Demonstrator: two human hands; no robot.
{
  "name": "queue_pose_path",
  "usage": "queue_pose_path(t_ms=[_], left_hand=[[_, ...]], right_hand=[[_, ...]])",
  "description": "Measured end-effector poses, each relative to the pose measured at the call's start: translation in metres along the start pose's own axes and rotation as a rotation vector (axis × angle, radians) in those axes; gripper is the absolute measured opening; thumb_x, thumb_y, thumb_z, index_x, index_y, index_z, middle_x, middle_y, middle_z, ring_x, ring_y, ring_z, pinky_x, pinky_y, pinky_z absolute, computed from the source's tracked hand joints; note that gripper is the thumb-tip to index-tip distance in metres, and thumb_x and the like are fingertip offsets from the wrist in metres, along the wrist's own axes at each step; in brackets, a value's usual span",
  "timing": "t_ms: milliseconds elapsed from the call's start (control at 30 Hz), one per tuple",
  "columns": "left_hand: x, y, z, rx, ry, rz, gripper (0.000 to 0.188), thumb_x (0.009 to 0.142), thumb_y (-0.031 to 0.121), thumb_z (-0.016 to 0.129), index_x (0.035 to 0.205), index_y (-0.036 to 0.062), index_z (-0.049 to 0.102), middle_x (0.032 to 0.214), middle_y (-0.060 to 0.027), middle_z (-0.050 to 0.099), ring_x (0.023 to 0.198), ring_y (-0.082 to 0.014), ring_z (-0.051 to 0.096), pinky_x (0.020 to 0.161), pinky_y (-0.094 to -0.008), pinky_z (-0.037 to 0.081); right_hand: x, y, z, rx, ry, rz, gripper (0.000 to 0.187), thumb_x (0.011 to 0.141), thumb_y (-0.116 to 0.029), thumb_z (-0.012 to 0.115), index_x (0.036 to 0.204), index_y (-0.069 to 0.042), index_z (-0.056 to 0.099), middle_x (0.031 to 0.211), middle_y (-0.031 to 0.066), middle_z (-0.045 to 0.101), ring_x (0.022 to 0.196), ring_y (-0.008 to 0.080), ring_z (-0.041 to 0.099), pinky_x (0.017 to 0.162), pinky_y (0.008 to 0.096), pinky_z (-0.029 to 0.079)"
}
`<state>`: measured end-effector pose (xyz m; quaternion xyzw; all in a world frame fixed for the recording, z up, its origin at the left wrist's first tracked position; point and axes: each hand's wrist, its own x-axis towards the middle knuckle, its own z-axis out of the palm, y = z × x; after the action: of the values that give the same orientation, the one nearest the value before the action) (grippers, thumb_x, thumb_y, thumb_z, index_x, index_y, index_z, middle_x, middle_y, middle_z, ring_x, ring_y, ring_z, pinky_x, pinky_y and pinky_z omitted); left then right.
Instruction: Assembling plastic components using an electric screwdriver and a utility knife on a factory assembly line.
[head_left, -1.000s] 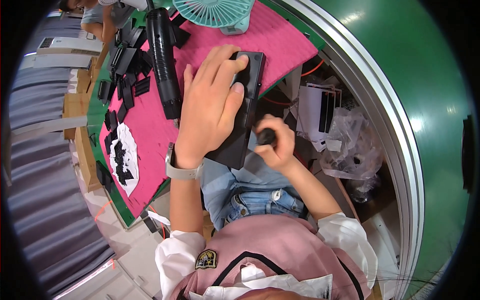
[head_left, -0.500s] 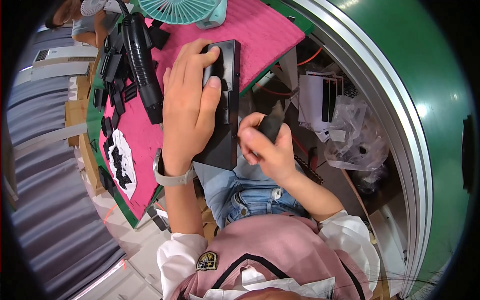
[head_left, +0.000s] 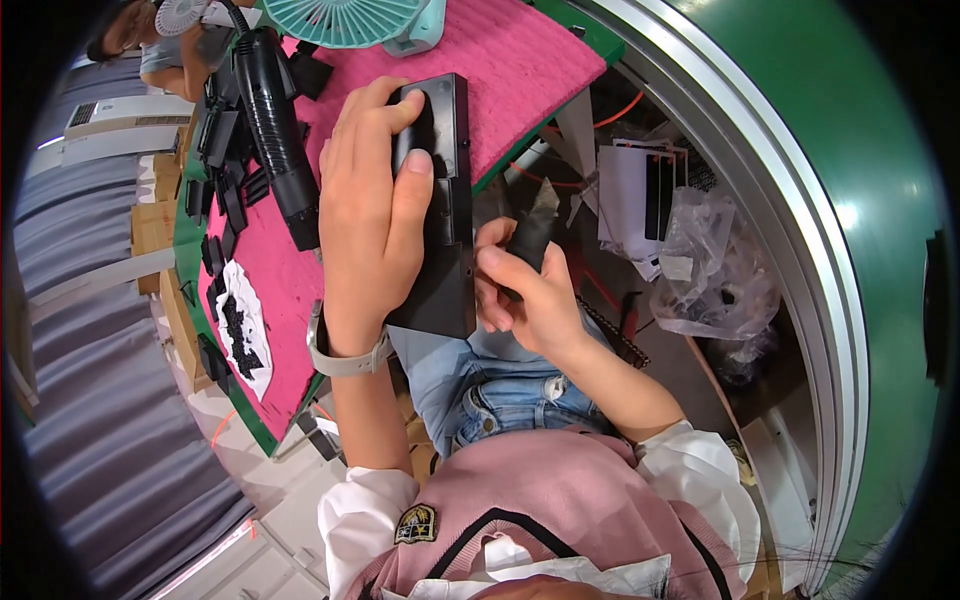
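My left hand (head_left: 375, 215), with a pale watch at its wrist, grips a long black plastic case (head_left: 440, 285) over the table edge and my lap. Its thumb and index finger press on the case's upper part, and its palm covers the left side. Close to the case's lower right edge is my right hand (head_left: 540, 295), its fingers closed round a short knife (head_left: 530, 235). The knife has a dark wrapped handle, and its pointed blade tip is directed up, away from me. Some right fingers touch or nearly touch the case's side; I cannot tell which.
Left of my hand lies a black cylindrical tool (head_left: 275, 135) with a cable. Several black plastic pieces (head_left: 225, 140) are heaped on the pink mat (head_left: 510, 60). A teal fan (head_left: 345, 15) stands at the far side. A plastic bag (head_left: 715, 265) is at the right.
The case has shifted slightly left and up with my left hand. My right hand has moved left toward the case's edge, and the knife now points more upright.
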<state>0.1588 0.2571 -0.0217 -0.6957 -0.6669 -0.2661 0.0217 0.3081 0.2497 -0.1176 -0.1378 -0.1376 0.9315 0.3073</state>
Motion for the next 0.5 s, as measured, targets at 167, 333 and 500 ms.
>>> queue_pose_path(t_ms=[167,333,500], left_hand=[[0.001,0.002,-0.001,0.012,-0.004,0.002,0.033,0.090,0.015,0.046,0.116,-0.0036,0.053,0.126,-0.0217,0.052,0.119,-0.0395,0.048,0.100,-0.0431,0.034],[0.002,0.003,-0.001,0.000,-0.012,-0.020,0.033,0.089,0.015,0.046,0.116,-0.0041,0.052,0.127,-0.0219,0.052,0.119,-0.0397,0.048,0.101,-0.0428,0.034],[0.000,0.004,-0.001,-0.007,-0.016,-0.049,0.033,0.090,0.015,0.047,0.117,-0.0047,0.052,0.128,-0.0220,0.051,0.120,-0.0388,0.048,0.102,-0.0418,0.033]], right_hand=[[-0.001,-0.002,0.011,-0.140,0.039,-0.047,0.019,0.087,-0.013,0.067,0.094,0.001,0.056,0.061,-0.0016,0.049,0.045,0.0051,0.045,0.041,0.0207,0.034],[-0.001,0.000,0.007,-0.254,0.036,-0.141,0.022,0.086,-0.016,0.069,0.094,0.002,0.059,0.064,-0.0019,0.052,0.047,0.0043,0.047,0.042,0.0203,0.035],[0.000,-0.007,0.000,-0.130,-0.046,-0.028,0.018,0.087,-0.014,0.065,0.092,0.002,0.060,0.061,-0.0011,0.051,0.045,0.0048,0.046,0.041,0.0209,0.036]])
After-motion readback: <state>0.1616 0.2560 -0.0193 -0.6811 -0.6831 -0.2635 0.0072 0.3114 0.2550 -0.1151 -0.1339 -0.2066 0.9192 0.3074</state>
